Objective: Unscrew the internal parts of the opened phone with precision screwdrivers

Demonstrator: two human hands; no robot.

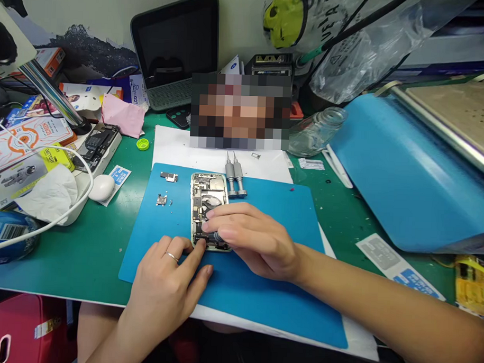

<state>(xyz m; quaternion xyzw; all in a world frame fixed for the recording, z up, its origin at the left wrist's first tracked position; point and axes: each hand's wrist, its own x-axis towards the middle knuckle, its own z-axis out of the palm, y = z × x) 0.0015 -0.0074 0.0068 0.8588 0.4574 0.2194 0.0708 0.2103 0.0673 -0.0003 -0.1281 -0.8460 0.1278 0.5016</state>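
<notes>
An opened phone (199,193) with its inner boards bare lies upright on the blue mat (253,303). My left hand (169,277) rests at the phone's lower left corner, its fingers apart and the index fingertip touching the bottom end. Above the lower half of the phone, my right hand (259,240) is closed on a slim screwdriver (216,236), of which only a short dark piece shows; its tip sits low in the phone. Two grey screwdrivers (233,176) lie beside the phone's top right. Left of it are a small metal plate (169,177) and a small metal part (161,200).
A second opened phone (98,142) lies at the left among boxes, near a white round case (101,187) and a white cable (89,171). Behind stands a dark-screened tablet (175,41). A glass jar (317,131) and a large blue sheet (401,182) are at the right.
</notes>
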